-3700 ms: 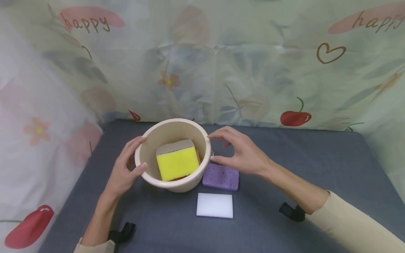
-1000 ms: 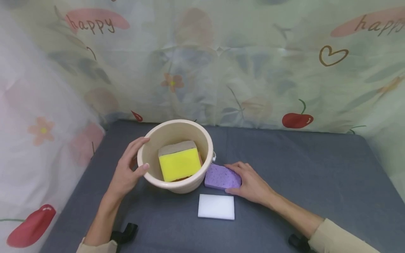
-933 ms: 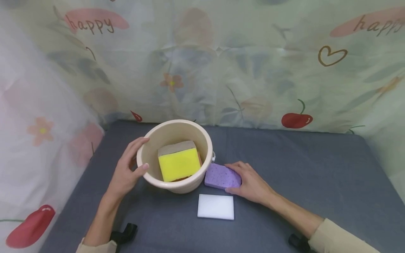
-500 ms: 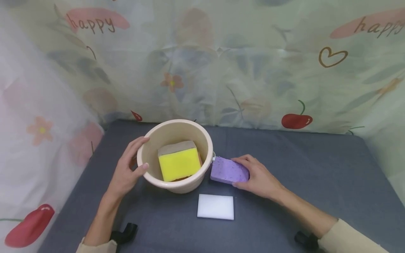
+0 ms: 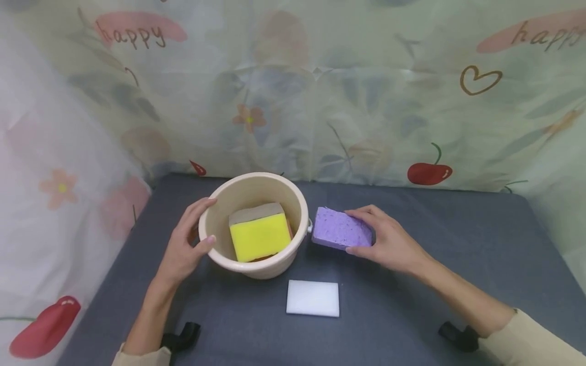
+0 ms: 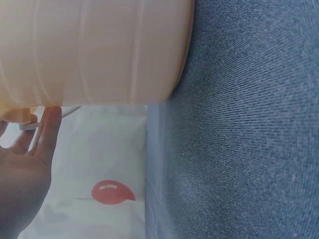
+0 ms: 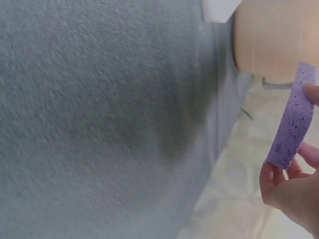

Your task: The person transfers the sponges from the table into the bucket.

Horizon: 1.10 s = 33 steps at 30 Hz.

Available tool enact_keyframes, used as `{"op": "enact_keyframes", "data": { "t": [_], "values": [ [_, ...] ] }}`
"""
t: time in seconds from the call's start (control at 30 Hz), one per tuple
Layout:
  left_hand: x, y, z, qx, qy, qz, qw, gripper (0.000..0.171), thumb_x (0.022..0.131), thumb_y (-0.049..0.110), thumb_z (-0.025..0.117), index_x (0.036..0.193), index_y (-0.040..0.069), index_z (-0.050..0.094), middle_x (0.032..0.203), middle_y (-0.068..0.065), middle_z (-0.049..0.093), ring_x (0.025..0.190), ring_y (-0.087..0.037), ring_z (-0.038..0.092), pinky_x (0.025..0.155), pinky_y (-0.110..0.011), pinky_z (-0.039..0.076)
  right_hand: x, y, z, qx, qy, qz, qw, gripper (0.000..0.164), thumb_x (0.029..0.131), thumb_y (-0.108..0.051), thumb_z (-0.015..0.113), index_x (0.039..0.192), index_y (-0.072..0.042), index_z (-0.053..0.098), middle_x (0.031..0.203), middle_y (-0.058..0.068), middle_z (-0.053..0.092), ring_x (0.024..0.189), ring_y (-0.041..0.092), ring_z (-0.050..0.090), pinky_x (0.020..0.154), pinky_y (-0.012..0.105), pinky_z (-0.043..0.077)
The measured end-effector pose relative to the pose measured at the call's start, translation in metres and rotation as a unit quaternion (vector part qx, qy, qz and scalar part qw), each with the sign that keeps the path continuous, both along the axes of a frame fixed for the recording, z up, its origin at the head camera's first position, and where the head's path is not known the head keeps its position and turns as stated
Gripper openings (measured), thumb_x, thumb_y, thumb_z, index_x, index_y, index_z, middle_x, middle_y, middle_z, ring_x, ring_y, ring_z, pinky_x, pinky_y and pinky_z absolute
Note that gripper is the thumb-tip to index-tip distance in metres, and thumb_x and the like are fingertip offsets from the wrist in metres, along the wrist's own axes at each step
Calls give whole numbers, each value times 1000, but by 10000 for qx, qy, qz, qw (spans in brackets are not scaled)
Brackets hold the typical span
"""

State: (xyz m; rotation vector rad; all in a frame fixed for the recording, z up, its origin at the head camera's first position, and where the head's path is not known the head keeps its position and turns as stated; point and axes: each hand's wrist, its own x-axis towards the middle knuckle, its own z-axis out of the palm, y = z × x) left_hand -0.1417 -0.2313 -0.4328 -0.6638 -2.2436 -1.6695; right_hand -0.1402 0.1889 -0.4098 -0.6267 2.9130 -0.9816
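Note:
A cream bucket [image 5: 299, 195] stands on the cloth. My left hand [image 5: 183, 244] holds its left side, thumb and fingertips at the rim; in the left wrist view, fingers [image 6: 47, 134] touch the outer wall. Inside lies a yellow sponge [image 5: 260, 238] with a grey block [image 5: 256, 212] behind it; an orange-brown edge shows beneath. My right hand [image 5: 389, 239] pinches a purple sponge [image 5: 341, 229] by its right end, just right of the bucket. The right wrist view shows the purple sponge [image 7: 295, 119] raised above the cloth, between thumb and fingers.
A white flat sponge [image 5: 313, 298] lies on the dark grey cloth [image 5: 389, 325], in front and right of the bucket. A printed curtain [image 5: 366, 101] hangs behind and at both sides. White handle fittings [image 5: 310, 226] stick out at the bucket's right side.
My right hand came down from the bucket's right rim, took hold of the purple sponge, and lifted it up and to the right. My left hand and the bucket have barely moved.

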Motion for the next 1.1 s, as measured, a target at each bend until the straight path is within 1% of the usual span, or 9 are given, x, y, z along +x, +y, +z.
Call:
{"op": "enact_keyframes", "data": {
  "t": [0.2,0.47,0.7,0.83,1.1],
  "values": [
    [0,-1,0,-137,-84,69,9998,70,81,-5,65,147,10,48,150,-10,40,129,-20,44,100,-17,40,0,6,15,-15,146,-32,9999,70,78,-23,84,141,-11,55,131,2,53,105,20,53,85,40,46],
    [0,-2,-1,-370,-208,122,9990,72,82,-5,65,149,14,47,151,-8,39,130,-17,43,101,-18,40,-2,12,31,-72,261,-103,9996,69,78,-23,84,140,-12,56,133,2,52,108,21,52,84,41,45],
    [1,-3,-2,-406,-212,153,9988,71,82,-4,64,149,13,46,151,-9,38,130,-17,42,101,-18,39,-3,10,40,-190,396,-40,9990,69,79,-26,84,141,-14,56,131,1,53,106,20,51,82,39,43],
    [1,-3,-2,-440,-235,187,9986,72,82,-4,65,149,15,46,151,-8,38,130,-18,42,101,-18,39,-5,5,46,-276,398,-43,9988,68,79,-27,84,141,-16,57,130,0,54,108,20,52,83,41,43],
    [1,-2,0,-254,-174,120,9995,70,81,-3,64,148,12,48,151,-9,39,130,-20,43,101,-17,39,-14,-8,62,-171,469,102,9987,68,80,-34,82,141,-18,57,132,0,54,112,20,52,86,42,44]
  ]
}}
